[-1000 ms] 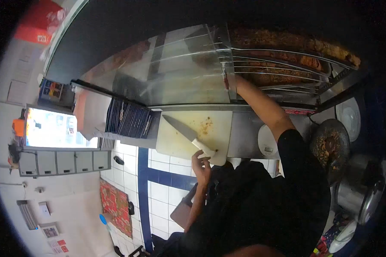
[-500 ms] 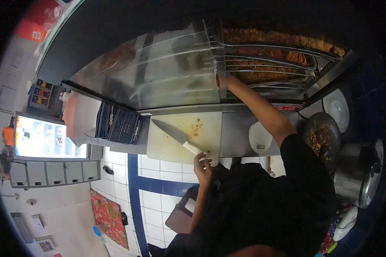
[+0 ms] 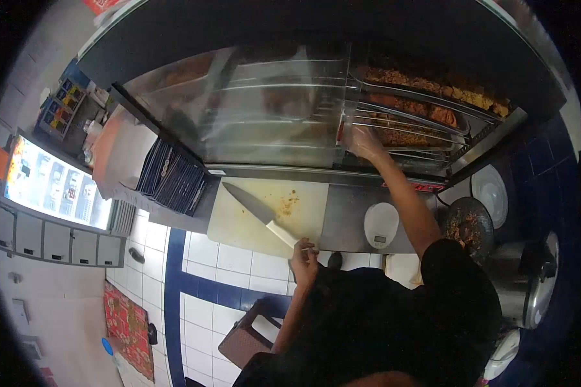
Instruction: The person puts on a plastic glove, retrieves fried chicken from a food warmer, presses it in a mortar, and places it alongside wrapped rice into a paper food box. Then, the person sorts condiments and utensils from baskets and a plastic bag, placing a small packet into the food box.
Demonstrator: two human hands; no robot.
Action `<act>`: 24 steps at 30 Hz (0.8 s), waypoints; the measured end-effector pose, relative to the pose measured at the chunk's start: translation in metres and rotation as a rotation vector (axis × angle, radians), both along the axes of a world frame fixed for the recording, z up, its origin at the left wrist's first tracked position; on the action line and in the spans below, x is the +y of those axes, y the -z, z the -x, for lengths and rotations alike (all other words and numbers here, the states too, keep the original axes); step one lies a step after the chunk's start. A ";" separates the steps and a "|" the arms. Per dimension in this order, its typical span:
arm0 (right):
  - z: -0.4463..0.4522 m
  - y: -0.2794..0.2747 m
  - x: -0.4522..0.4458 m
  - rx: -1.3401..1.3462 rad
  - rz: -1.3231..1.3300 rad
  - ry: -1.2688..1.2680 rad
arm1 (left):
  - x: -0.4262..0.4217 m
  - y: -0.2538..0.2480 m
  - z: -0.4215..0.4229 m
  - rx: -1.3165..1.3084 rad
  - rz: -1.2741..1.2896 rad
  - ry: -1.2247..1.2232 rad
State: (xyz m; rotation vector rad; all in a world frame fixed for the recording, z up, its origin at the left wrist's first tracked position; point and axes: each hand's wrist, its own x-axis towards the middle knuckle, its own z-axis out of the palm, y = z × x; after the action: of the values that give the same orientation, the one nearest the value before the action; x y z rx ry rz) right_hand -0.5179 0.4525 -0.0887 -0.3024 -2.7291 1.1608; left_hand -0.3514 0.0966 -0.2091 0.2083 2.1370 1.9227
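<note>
A large kitchen knife (image 3: pixel 250 204) with a pale handle lies flat on a white cutting board (image 3: pixel 232 229), pointing away to the upper left. My left hand (image 3: pixel 304 261) is at the board's near edge, its fingers curled at the butt of the handle. Reaching forward, my right hand (image 3: pixel 363 142) seems to wear a clear plastic glove. Its fingers are at the edge of the cabinet's glass door (image 3: pixel 258 138), beside a red strip; the fingertips are partly hidden. Right of that edge, trays of reddish-brown food (image 3: pixel 426 109) sit on wire racks. Brown crumbs (image 3: pixel 288 204) dot the board.
A white digital scale (image 3: pixel 381 224) stands right of the board. Further right are a dark stone mortar with food remains (image 3: pixel 469 227), white plates (image 3: pixel 489 193) and a large metal pot (image 3: pixel 519 277). Folded dark boxes (image 3: pixel 174 177) are stacked at the left. A brown stool (image 3: pixel 246 338) is below.
The view has turned and shifted slightly. My right hand has drawn back a little at the door edge, showing more of it. The knife stays on the board, my left hand at its handle.
</note>
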 end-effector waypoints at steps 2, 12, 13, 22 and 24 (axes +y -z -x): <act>-0.019 -0.017 -0.006 -0.062 -0.220 0.072 | 0.000 -0.007 0.002 0.034 0.034 0.032; -0.093 0.000 -0.023 0.592 -0.777 0.562 | 0.007 -0.037 0.053 0.152 0.043 0.262; -0.103 -0.005 -0.025 0.587 -0.810 0.594 | 0.015 -0.044 0.063 0.229 0.020 0.287; -0.209 0.019 -0.037 0.491 -0.713 0.919 | 0.108 -0.182 0.147 0.845 -0.062 0.290; -0.239 -0.001 -0.037 0.512 -0.704 0.997 | 0.127 -0.199 0.143 0.858 -0.096 0.295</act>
State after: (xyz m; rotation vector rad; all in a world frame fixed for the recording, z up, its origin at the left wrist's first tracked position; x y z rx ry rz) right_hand -0.2788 0.4153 -0.0880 -0.9306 -1.8942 -0.0124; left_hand -0.4942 0.2240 -0.0104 1.5066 2.2557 1.9443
